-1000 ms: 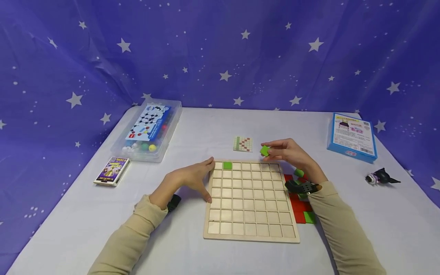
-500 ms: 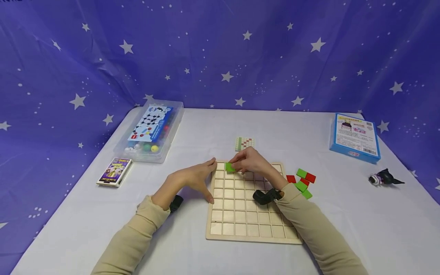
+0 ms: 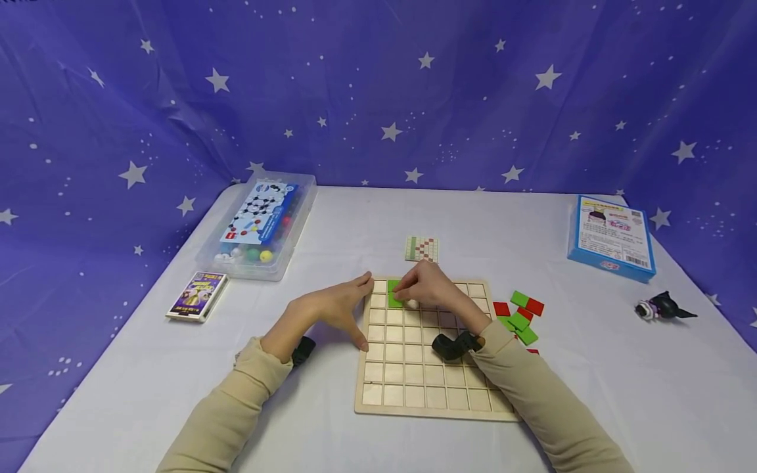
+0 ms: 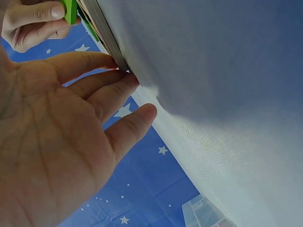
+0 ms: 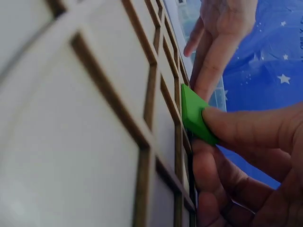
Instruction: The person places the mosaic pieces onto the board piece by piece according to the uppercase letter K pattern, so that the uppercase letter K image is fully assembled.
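Note:
My right hand [image 3: 430,286] pinches a green square tile [image 5: 195,112] between thumb and fingers. It holds the tile at the wooden grid board [image 3: 434,376], in the second column from the left, second row from the back. In the right wrist view the tile is tilted against the grid ridges. Another green tile [image 3: 393,285] lies in the back-row cell just behind it, partly covered by the fingers. My left hand [image 3: 331,306] spreads along the board's left side. In the left wrist view its straight fingertips touch the board's edge [image 4: 108,38].
Loose green tiles [image 3: 520,320] and red tiles [image 3: 535,307] lie right of the board. A small pattern card [image 3: 422,249] sits behind it. Around stand a clear plastic case [image 3: 257,220], a small purple box [image 3: 198,297], a blue box [image 3: 612,236] and a black figurine [image 3: 664,305].
My right hand has carried the green tile from beyond the board's back right, leftward over the back row, then slightly nearer to the second row. The left hand has stayed at the board's edge.

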Demonstrator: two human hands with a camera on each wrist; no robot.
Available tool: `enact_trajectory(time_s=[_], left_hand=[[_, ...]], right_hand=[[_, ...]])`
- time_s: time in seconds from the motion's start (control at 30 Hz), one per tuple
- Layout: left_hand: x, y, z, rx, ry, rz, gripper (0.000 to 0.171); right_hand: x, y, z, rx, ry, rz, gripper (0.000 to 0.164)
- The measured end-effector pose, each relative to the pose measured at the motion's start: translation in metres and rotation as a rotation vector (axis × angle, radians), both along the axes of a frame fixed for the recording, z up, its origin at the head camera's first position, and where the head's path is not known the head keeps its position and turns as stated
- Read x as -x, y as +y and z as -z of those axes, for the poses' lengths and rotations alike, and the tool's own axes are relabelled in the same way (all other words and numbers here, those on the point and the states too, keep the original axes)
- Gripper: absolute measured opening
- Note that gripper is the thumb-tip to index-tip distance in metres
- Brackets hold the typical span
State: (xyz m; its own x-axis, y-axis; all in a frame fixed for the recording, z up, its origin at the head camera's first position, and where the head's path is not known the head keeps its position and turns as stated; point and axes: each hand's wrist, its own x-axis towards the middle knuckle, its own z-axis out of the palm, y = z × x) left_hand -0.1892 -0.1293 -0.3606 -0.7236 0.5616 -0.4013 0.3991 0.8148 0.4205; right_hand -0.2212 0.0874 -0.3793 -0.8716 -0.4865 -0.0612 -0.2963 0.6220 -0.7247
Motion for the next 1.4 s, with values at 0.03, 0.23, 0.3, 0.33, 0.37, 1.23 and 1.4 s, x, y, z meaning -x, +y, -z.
enact_trajectory(time_s=[0.03, 0.23, 0.3, 0.33, 0.37, 1.23, 1.4], left_hand=[[0.000, 0.000, 0.000, 0.000, 0.001, 0.000, 0.127], [-0.001, 0.000, -0.003, 0.003, 0.002, 0.002, 0.126], [-0.001, 0.001, -0.004, 0.005, 0.005, 0.003, 0.126], [-0.001, 0.001, -0.004, 0.006, 0.007, 0.004, 0.126], [-0.001, 0.001, -0.004, 0.004, 0.009, 0.004, 0.126], [-0.004, 0.001, -0.004, -0.009, 0.009, 0.006, 0.125], [-0.004, 0.000, -0.004, -0.007, 0.005, 0.003, 0.125]], right_hand=[[0.000, 0.000, 0.000, 0.002, 0.000, -0.009, 0.013], [-0.003, -0.003, 0.001, -0.001, 0.002, -0.020, 0.010], [-0.004, -0.004, 0.001, -0.013, 0.018, -0.019, 0.008], [-0.004, -0.005, 0.001, -0.021, 0.035, -0.019, 0.007], [-0.004, -0.006, 0.001, -0.026, 0.047, -0.016, 0.006], [0.029, 0.106, -0.007, 0.220, -0.207, -0.159, 0.033], [0.032, 0.165, 0.001, 0.263, -0.264, -0.083, 0.029]])
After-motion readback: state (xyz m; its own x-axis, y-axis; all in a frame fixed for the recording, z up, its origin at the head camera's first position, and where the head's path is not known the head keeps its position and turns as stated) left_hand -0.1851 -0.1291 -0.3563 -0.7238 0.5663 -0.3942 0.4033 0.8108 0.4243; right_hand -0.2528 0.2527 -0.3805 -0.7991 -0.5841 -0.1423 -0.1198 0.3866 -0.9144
